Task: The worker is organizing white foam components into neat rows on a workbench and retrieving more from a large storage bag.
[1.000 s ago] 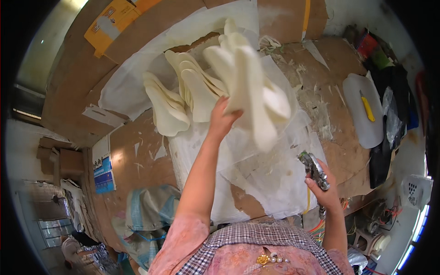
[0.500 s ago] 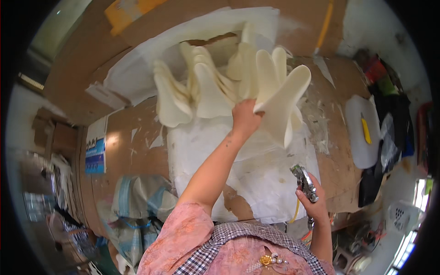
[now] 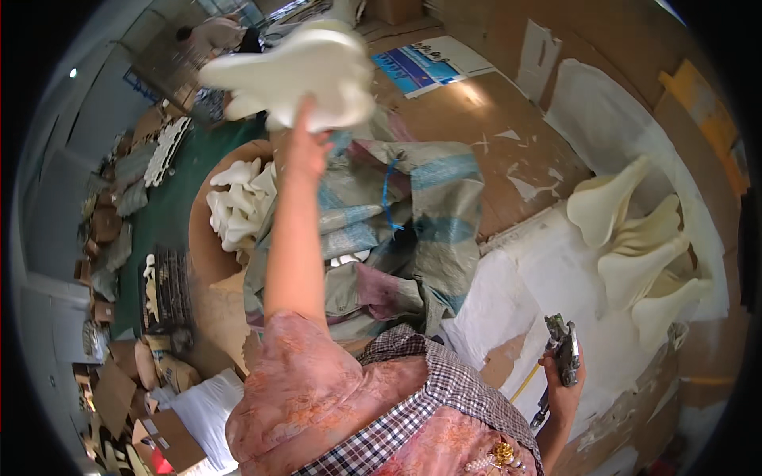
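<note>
My left hand [image 3: 308, 151] is stretched out to the far left. It grips cream saddle-shaped foam pads [image 3: 294, 75], blurred by motion; how many is hard to tell. Below them lies a crumpled grey-and-blue woven sack [image 3: 440, 190]. Low on the right, my right hand [image 3: 565, 385] is closed around a metallic spray gun [image 3: 563, 349] with a thin yellow hose. Beyond that hand, several more cream foam pads [image 3: 635, 266] stand on a white-covered table [image 3: 548, 278].
Left of the sack stands a round brown container [image 3: 205, 230] holding several white foam pieces. Another person [image 3: 218, 36] bends over at the far left. A black crate [image 3: 165, 289] sits on the green floor [image 3: 155, 226]. Cardboard boxes [image 3: 171, 436] fill the lower left.
The view has turned left. My left hand has lifted foam pads off the table and carried them left, above the sack. My right hand still holds the spray gun.
</note>
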Motion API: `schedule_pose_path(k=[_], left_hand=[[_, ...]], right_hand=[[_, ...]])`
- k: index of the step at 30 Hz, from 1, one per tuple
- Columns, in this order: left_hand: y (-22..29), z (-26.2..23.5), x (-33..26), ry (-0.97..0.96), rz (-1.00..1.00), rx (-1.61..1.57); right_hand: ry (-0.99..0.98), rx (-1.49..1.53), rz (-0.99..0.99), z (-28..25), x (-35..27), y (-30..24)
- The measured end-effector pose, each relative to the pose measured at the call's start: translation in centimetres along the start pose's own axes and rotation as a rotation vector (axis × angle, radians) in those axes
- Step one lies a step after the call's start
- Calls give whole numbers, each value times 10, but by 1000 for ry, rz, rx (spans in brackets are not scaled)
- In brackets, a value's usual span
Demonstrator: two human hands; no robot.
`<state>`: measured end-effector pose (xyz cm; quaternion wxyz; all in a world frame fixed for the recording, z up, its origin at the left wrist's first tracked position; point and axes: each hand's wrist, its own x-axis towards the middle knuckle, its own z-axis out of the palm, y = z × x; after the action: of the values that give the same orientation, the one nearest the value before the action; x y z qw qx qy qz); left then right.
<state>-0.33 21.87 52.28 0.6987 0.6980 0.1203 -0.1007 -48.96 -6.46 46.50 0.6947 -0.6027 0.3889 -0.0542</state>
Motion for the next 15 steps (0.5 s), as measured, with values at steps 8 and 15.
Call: schedule_pose_path(k=[8,15], left_hand=[[-89,-64,58,452,26,-43],[-210,208,33,-141,416,104]], right_hand=[[191,-82,47,-20,-8,-57],[422,-98,-68,-28,-86,-21]])
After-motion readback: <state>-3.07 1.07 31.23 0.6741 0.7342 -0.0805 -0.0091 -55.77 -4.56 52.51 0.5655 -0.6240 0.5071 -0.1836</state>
